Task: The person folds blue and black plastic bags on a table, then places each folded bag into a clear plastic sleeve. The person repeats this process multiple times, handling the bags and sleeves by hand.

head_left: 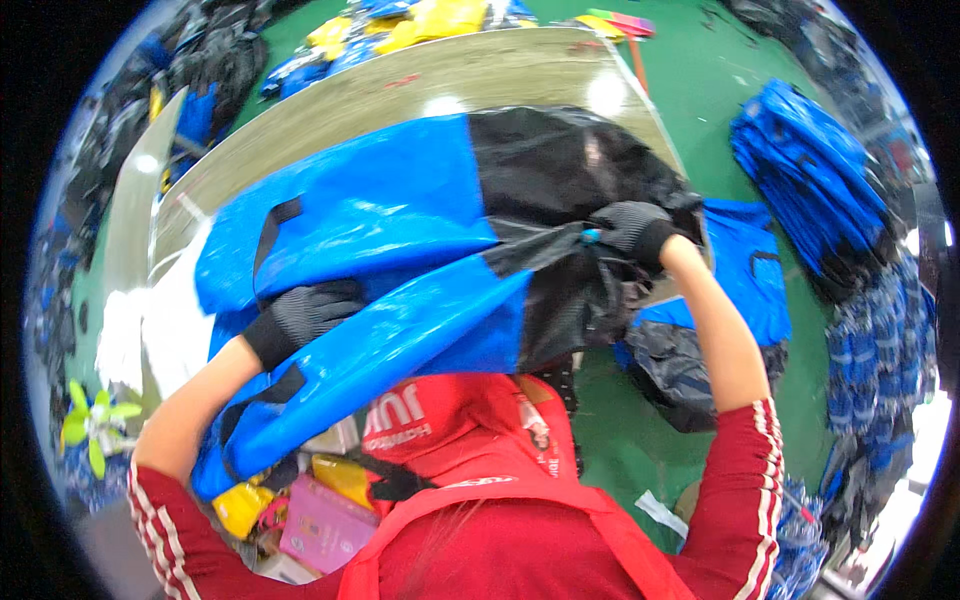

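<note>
A large blue and black bag (390,190) of shiny coated fabric lies across the table in front of me, its near side folded up lengthwise. My left hand (312,312), in a dark striped glove, rests in the fold on the blue part, fingers stretched out to the right. Gloved alike, my right hand (632,232) is closed on the bag's gathered black end. Something small and teal (590,237) shows at its fingertips; its kind is too small to tell. Black strap loops (275,235) are on the blue fabric.
The pale tabletop (380,95) extends beyond the bag. Another blue and black bag (740,265) lies right of the table, near a stack of folded blue bags (810,180). Yellow and blue pieces (440,18) lie past the far edge. A green fan (95,425) stands at left.
</note>
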A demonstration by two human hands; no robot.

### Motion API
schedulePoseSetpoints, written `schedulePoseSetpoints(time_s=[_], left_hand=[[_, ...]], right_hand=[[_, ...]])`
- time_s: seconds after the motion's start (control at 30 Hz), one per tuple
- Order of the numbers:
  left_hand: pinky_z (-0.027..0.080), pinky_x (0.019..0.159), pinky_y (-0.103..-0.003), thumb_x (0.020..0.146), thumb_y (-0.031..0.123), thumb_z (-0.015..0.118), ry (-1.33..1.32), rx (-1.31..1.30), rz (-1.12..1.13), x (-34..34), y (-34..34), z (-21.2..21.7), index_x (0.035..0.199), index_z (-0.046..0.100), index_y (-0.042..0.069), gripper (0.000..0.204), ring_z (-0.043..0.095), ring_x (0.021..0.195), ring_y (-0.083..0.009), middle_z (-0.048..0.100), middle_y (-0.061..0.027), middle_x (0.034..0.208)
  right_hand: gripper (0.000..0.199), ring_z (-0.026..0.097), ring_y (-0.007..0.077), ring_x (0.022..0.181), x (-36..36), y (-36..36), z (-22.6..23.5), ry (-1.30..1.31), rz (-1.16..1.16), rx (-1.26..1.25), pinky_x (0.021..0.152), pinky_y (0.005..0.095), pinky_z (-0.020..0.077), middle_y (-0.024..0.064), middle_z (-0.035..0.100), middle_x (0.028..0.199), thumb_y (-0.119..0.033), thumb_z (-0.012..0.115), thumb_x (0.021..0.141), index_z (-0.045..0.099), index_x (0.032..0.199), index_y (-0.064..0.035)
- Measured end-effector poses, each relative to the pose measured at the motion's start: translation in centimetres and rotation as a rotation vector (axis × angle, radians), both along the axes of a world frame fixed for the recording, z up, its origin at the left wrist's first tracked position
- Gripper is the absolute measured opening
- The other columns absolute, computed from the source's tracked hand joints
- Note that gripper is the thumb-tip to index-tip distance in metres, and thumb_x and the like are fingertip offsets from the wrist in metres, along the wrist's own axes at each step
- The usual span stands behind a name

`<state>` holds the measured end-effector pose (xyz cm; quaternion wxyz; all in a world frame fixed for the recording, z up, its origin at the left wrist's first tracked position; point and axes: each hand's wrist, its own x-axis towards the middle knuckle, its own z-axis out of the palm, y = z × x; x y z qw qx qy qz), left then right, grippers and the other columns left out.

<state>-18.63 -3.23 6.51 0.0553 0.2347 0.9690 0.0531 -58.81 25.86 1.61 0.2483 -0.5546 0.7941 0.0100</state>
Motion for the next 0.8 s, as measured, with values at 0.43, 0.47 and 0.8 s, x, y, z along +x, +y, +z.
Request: schedulePoseSetpoints(time_s=[0.43,0.47,0.8], left_hand=[[0.052,0.076,-0.034,0.094,0.034,0.058,0.213,0.925,1.765,25.3,-3.5,-3.6,0.105,0.063,-0.002,0.038,0.065,0.081,-0.0207,0.069,-0.0142,0.093],[0.051,0.073,-0.031,0.092,0.033,0.06,0.053,0.713,1.756,24.6,-3.6,-5.1,0.103,0.064,-0.002,0.037,0.063,0.079,-0.018,0.068,-0.0112,0.089],[0.021,0.113,-0.051,0.085,0.025,0.061,0.652,-0.07,0.949,9.2,0.8,-2.1,0.135,0.049,0.008,0.053,0.034,0.135,-0.0412,0.041,-0.0204,0.144]], right_hand=[[0.051,0.064,0.0365,0.095,0.3,0.6,0.9,-0.031,-0.152,-0.008,0.085,0.0414,0.0494,0.0199,0.067,0.101,-0.05,0.066,0.08,0.069,0.104,-0.0048],[0.052,0.063,0.0365,0.099,0.4,0.7,1.0,-0.036,-0.159,0.043,0.087,0.0407,0.0487,0.0203,0.066,0.104,-0.049,0.067,0.08,0.069,0.105,-0.0039],[0.05,0.067,0.0358,0.084,2.9,-2.1,1.8,0.357,-0.166,0.101,0.075,0.0466,0.0523,0.0156,0.069,0.089,-0.059,0.064,0.073,0.073,0.088,-0.0123]])
